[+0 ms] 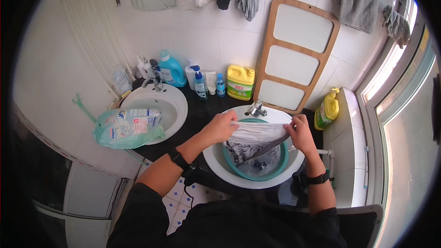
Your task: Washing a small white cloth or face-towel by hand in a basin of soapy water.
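Between my two hands a wet grey-and-white patterned cloth garment (258, 133) is stretched wide. My left hand (223, 127) grips its left end and my right hand (299, 131) pinches its right end. The lower part of the garment, with a dark grey edge, hangs into a teal plastic basin (283, 165). Sudsy water (265, 164) fills the basin, and a dark item shows in it, too unclear to name. The basin stands inside the right white washbasin (220, 172), below a chrome faucet (257, 109).
A detergent bag (129, 127) lies over the left washbasin (182, 105). Along the wall stand a blue detergent jug (171, 70), several bottles and a yellow jug (240, 84). A wood-framed panel (296, 55) leans behind the faucet. Another yellow pump bottle (326, 110) stands at right.
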Demonstrator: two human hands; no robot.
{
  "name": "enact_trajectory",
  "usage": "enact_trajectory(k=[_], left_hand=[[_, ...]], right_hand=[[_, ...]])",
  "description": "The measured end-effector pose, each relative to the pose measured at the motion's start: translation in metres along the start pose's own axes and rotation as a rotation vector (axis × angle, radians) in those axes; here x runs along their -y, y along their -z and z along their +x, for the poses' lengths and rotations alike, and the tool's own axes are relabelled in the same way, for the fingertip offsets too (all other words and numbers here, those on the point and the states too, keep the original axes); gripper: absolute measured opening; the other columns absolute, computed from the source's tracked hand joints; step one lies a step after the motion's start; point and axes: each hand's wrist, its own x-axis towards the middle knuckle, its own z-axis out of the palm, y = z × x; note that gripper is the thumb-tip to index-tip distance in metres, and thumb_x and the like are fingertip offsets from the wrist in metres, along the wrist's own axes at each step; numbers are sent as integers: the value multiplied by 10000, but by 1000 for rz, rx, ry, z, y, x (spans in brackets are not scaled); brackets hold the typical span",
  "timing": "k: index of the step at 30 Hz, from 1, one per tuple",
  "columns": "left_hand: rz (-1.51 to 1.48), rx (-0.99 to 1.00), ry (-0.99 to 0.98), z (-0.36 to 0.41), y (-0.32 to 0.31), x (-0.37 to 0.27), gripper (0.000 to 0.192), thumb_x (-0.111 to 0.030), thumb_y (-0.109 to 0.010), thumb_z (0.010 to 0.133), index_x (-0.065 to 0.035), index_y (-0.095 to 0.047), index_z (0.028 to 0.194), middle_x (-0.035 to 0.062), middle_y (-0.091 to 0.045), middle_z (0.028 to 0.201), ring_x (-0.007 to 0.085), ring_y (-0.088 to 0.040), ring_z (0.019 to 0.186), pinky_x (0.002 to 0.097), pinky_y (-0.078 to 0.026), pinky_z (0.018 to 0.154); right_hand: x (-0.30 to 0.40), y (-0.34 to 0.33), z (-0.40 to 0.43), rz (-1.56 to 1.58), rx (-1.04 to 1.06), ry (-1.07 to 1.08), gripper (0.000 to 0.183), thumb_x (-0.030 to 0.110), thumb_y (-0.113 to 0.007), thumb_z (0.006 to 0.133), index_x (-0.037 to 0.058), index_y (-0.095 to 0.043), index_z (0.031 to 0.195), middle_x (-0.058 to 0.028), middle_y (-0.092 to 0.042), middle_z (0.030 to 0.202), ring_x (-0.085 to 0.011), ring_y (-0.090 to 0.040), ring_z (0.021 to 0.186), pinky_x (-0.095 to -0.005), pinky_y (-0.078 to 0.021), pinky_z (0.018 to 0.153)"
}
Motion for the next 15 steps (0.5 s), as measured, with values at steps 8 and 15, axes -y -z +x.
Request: enact_trajectory(k=[8, 15], left_hand=[[-72, -111, -184, 30, 54, -65, 206, -192, -559, 835, -3, -477, 835, 79, -505, 649, 118, -454, 605, 285, -395, 560], [-106, 182, -93, 43, 47, -48, 273, -251, -530, 861, 7, -513, 775, 54, -491, 630, 99, -446, 583, 288, -381, 540]], right_hand=[[45, 64, 70, 288, 14, -334, 258, 205, -527, 871, -18, -455, 763, -76, -446, 584, -128, -397, 553, -281, -372, 529], [33, 55, 77, 454, 95, -368, 203, 178, -543, 863, -2, -507, 774, 20, -467, 606, -56, -398, 575, -221, -351, 521]])
